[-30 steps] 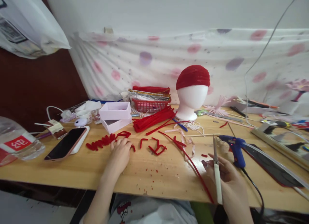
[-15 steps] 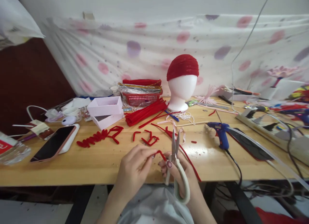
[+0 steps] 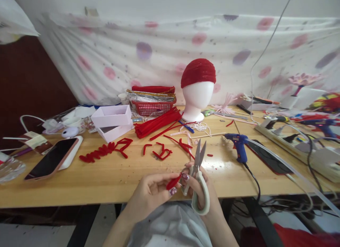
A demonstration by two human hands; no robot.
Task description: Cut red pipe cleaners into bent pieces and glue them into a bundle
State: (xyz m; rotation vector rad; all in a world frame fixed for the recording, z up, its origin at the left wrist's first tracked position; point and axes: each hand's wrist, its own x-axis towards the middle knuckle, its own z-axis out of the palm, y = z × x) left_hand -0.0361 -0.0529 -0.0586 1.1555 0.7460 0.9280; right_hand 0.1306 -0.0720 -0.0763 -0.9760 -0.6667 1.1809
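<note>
My left hand (image 3: pixel 150 194) pinches a short red pipe-cleaner piece (image 3: pixel 173 182) just over the near edge of the wooden table (image 3: pixel 106 176). My right hand (image 3: pixel 200 190) grips white-handled scissors (image 3: pixel 198 183), blades parted and pointing up, right beside that piece. Bent red pieces (image 3: pixel 159 152) and a row of folded red ones (image 3: pixel 102 152) lie on the table beyond my hands. A bundle of long red pipe cleaners (image 3: pixel 156 122) lies further back. A white foam head (image 3: pixel 198 98) wears a red cap.
A phone (image 3: pixel 53 160) lies at the left. Pink boxes (image 3: pixel 113 121) and a red basket (image 3: pixel 152 106) stand behind. A blue glue gun (image 3: pixel 238 146) with its cord rests at the right, beside a dark tablet (image 3: pixel 268 158) and a power strip (image 3: pixel 294 146).
My left hand left the table's red pieces and came to the near edge holding a short piece. My right hand brought the scissors in beside it and opened the blades. The view shifted right.
</note>
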